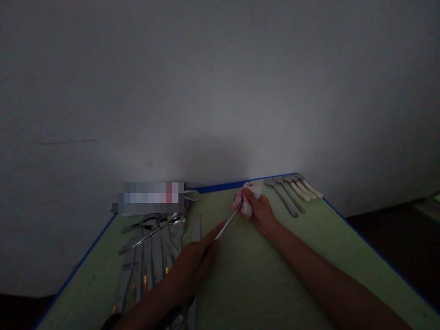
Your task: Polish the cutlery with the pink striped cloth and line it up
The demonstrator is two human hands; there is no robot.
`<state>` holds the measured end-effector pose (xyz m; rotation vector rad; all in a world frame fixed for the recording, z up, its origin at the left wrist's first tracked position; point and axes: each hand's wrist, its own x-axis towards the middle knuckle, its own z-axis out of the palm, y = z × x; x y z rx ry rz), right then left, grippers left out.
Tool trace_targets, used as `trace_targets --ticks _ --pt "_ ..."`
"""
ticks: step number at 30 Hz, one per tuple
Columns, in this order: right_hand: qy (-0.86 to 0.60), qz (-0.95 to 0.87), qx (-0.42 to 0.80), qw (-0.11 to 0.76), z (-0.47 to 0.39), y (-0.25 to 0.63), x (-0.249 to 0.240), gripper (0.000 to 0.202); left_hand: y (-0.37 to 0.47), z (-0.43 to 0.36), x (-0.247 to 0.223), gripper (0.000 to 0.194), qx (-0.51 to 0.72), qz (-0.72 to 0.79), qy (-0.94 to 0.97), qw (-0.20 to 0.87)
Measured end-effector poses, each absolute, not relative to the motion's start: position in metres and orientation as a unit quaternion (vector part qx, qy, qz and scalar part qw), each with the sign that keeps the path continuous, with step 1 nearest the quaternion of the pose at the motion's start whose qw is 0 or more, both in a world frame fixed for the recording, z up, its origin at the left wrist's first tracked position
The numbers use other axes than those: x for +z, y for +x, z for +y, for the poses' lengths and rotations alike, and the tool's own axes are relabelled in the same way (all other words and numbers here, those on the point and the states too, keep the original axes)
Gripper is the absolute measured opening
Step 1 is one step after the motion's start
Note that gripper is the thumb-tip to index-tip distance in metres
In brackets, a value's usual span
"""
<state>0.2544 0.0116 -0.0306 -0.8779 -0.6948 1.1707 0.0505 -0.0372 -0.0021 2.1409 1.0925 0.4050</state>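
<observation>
My left hand (197, 259) is closed on one end of a slim, pale-looking piece of cutlery (228, 223), which slants up and to the right. Its far end is hidden in a crumpled pink and white cloth (246, 210), so I cannot tell its kind. My right hand (261, 211) is closed on that cloth, pressing it around the hidden end. Under and beside my left forearm lies a loose pile of spoons and knives (156, 247). To the right of my right hand, several spoons (283, 199) rest in a slanted row, some with cream handles.
The green tabletop (240, 284) has a blue edge and stands against a grey wall (220, 91). A blurred-out object (149, 199) lies at the back left, with a spoon (191, 196) beside it. A single knife (196, 228) lies right of the pile. The room is dim.
</observation>
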Motion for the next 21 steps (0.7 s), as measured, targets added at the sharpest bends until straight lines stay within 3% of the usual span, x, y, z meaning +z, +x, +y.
trace_targets --ticks 9,21 --pt "-0.325 -0.274 0.645 0.635 0.0108 0.2609 -0.0268 0.027 0.0517 -0.0379 -0.0006 0.049 0.116 0.427 0.846 0.298" --pt "-0.315 -0.305 0.637 0.634 0.0109 0.2574 -0.024 0.026 0.051 -0.0383 -0.0005 0.05 0.112 0.414 0.85 0.305"
